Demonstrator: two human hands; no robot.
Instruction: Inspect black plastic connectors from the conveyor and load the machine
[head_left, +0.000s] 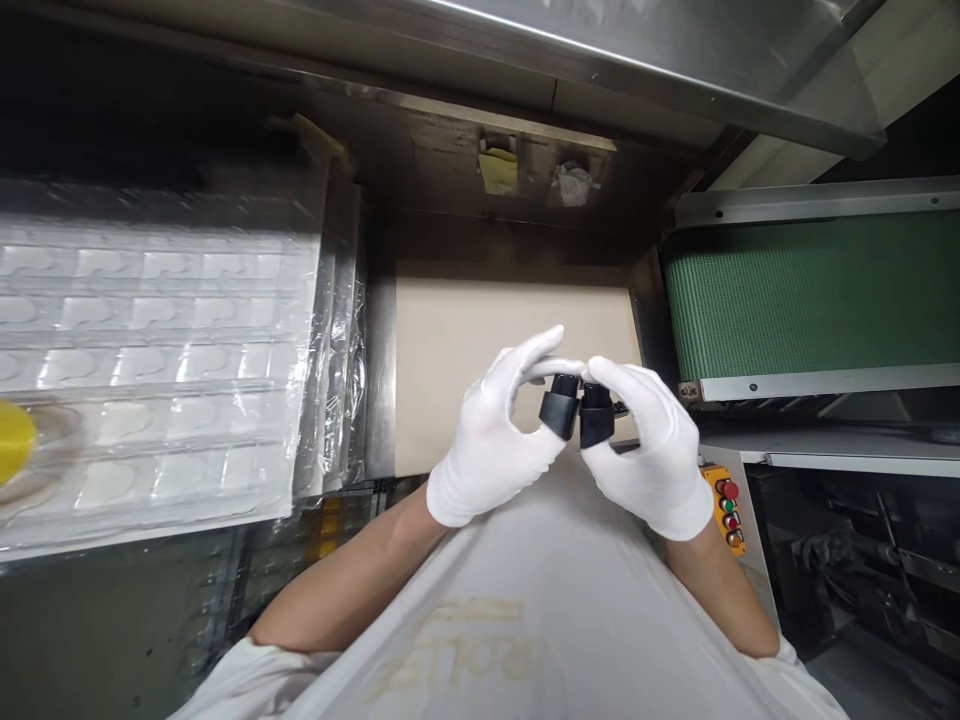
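Observation:
In the middle of the head view, my white-gloved left hand (pixel 499 425) curves its fingers and thumb around a small black cap-like piece (pixel 559 405). A similar black piece (pixel 597 418) is at the thumb and fingers of my right hand (pixel 652 440), also gloved in white. Both pieces have a wide lower part and a narrower top, and they stand side by side, almost touching. The fingertips of the two hands nearly meet above them. Beneath my hands lies a beige board (pixel 465 370) set in a metal-edged work surface.
At left is a stack of clear plastic trays (pixel 157 375) with moulded recesses; a blurred yellow round thing (pixel 15 440) is over them. To the right runs a green conveyor belt (pixel 810 295), with a yellow button box (pixel 726 508) below. A metal hood edge (pixel 600 75) crosses the top.

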